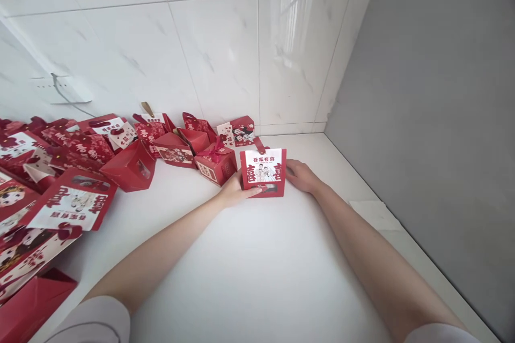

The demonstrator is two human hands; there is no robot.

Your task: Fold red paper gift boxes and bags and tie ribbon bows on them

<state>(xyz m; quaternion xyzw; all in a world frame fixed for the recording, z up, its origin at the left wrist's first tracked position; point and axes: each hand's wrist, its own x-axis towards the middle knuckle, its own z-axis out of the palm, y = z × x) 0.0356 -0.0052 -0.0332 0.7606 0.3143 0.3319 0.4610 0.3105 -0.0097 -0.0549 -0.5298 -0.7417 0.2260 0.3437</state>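
A red and white gift box [263,163] stands upright on the white table, its printed front with a drawn couple facing me. A red ribbon loop rises from its top. My left hand [237,188] grips the lower left side, the thumb lying across the front near the small window. My right hand [301,174] holds the right edge, its fingertips partly hidden behind the box. Just left of my left hand sits a red box with a ribbon bow [217,163]. Behind the held box a red box with cartoon figures [241,132] leans near the wall.
Many red gift boxes [129,166] crowd the left side and back of the white table [241,268]. A tiled wall [213,53] borders the back, a grey panel [426,107] the right. A cable [66,97] hangs from a wall socket at left.
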